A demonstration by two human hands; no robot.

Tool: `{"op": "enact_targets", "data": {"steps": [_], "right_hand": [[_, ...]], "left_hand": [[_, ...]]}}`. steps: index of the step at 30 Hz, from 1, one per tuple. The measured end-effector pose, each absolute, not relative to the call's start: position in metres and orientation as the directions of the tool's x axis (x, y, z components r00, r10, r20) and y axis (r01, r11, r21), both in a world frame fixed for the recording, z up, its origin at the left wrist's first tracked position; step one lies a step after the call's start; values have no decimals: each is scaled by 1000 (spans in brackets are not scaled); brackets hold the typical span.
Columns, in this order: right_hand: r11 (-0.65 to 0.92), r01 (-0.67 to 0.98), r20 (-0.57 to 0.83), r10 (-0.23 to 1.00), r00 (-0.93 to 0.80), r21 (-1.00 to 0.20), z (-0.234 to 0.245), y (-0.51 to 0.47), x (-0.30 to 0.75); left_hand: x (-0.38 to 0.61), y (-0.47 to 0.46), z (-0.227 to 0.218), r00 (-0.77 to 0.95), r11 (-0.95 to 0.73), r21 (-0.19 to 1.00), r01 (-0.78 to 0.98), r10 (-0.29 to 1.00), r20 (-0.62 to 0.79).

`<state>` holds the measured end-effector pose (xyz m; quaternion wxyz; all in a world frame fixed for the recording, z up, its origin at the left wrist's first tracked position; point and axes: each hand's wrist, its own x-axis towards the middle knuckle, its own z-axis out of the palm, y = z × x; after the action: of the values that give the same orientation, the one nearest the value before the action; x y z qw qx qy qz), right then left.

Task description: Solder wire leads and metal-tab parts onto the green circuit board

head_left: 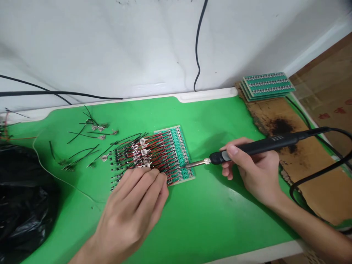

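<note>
A green circuit board (180, 154) lies on the green mat (209, 205), with several red and black wires (143, 152) running off its left side. My left hand (137, 205) lies on the near wires with its fingers together and stretched flat, holding them down. My right hand (250, 168) grips a black soldering iron (264, 145) like a pen. Its metal tip touches the board's near right edge. The iron's black cable loops off to the right.
Loose black wires with small metal tabs (90, 139) lie scattered at the left. A black plastic bag (22, 198) sits at the far left. A stack of green boards (266, 85) rests at the back right on scorched cardboard (302, 154). A black cable (198, 44) hangs down the white wall.
</note>
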<state>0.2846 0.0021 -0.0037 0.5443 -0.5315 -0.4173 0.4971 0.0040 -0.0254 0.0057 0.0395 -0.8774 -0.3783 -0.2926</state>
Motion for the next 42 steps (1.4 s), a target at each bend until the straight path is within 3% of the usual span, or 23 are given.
{"op": "enact_targets", "data": {"steps": [42], "right_hand": [[-98, -146, -121, 980, 158, -985, 2, 5, 283]], "left_hand": [[5, -26, 4, 523, -709, 175, 684, 643, 560]]}}
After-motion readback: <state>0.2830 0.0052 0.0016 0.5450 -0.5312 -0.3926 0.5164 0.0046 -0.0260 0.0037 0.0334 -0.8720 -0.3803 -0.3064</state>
